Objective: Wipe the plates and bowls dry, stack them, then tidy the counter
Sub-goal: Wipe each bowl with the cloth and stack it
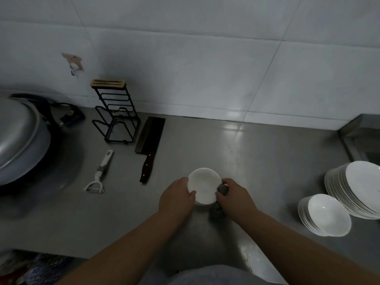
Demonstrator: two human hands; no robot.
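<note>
Head cam only, so just one angle. Small white bowl is dead centre over the steel counter, and I can't tell if it actually touches it. Left hand grips the bowl's left rim, thumb curled over the edge. Right hand is bunched round a grey cloth, which sits against the bowl's right side. Well off to the right there's a stack of bowls and just behind it a taller stack of plates. Over on the left, a cleaver lies flat beside a black knife rack, with a white peeler nearby and a big metal lid at the far edge.
</note>
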